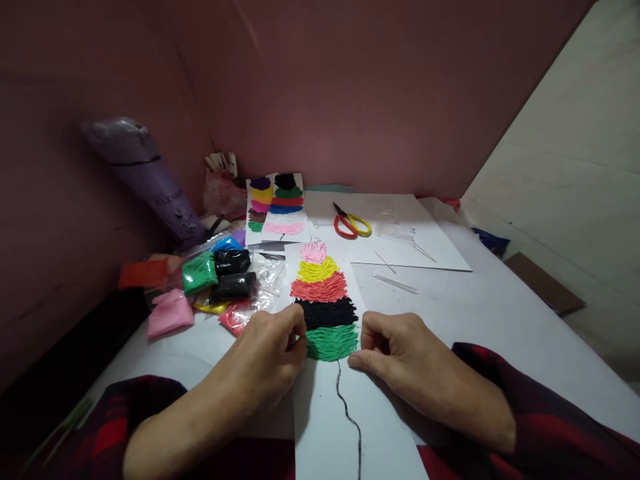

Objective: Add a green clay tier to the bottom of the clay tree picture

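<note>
A white sheet of paper (pixel 320 417) lies in front of me, bearing a textured tapering shape in clay-like bands. From top to bottom these are a pink band (pixel 314 252), a yellow band (pixel 318 270), a coral-red band (pixel 319 288), a black band (pixel 327 313) and a green band (pixel 333 342). Below the green runs a wavy black line (pixel 345 404). My left hand (pixel 270 350) is closed in a pinch at the green band's left edge; its fingertips' contents are hidden. Beside the right edge, my right hand (pixel 400 347) has curled fingers and its thumb near the paper; what it holds, if anything, is unclear.
Packets of coloured clay (pixel 200 273) are heaped at left, near a purple bag (pixel 150 180). Behind the sheet stand colour-banded cards (pixel 285 207). Scissors (pixel 353 223) with red and yellow handles lie on a white board (pixel 425 247). A clear stick (pixel 395 283) rests nearer.
</note>
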A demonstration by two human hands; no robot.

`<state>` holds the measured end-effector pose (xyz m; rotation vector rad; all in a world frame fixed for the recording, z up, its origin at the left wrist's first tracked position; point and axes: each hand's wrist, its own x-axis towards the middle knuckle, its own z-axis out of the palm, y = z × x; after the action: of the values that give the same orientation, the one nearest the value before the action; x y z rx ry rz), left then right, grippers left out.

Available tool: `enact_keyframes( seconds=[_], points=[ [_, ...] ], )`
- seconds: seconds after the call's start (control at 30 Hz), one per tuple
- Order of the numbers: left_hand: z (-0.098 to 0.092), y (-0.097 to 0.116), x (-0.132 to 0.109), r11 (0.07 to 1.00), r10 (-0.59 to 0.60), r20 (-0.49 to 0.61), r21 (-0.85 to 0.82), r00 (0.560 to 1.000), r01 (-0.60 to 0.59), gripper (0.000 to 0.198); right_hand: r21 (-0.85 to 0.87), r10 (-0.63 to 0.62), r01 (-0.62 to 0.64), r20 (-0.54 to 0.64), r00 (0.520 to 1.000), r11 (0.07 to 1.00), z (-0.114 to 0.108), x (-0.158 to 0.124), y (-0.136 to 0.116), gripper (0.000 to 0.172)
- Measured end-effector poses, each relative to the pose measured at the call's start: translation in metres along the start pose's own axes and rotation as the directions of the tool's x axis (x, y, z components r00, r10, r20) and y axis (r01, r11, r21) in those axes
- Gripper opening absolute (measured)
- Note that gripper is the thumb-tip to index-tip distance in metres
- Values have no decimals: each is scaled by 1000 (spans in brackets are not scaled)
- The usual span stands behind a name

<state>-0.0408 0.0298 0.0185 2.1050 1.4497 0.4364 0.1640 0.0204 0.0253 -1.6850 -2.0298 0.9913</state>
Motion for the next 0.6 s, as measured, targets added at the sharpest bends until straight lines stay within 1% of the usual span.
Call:
enact_keyframes(
  seconds=[0.13,0.2,0.27,0.33,0.4,0.5,0.6],
  points=[
    [-3,-1,0,999,12,-34,35,999,-11,14,-6,11,-11,13,1000,1000,0,0,0,23],
    [-5,-1,0,1000,29,-58,3,998,-28,13,-8,15,-15,13,1000,1000,0,-1,2,23],
    [-6,-1,1,996,48,-65,-67,997,-52,12,-4,9,-9,10,1000,1000,1,0,3,23],
    [-6,0,1,986,73,-43,-149,996,-78,10,-4,3,-2,7,1000,1000,1,0,3,22],
    [-4,0,1,975,98,6,-199,995,-95,10,-9,-1,1,7,1000,1000,1,0,3,21],
    [0,0,1,980,90,47,-183,995,-80,10,-16,3,-3,4,1000,1000,0,-1,2,22],
    [2,-2,1,987,54,57,-153,997,-45,11,-12,5,-5,4,1000,1000,0,-1,1,23]
  ],
)
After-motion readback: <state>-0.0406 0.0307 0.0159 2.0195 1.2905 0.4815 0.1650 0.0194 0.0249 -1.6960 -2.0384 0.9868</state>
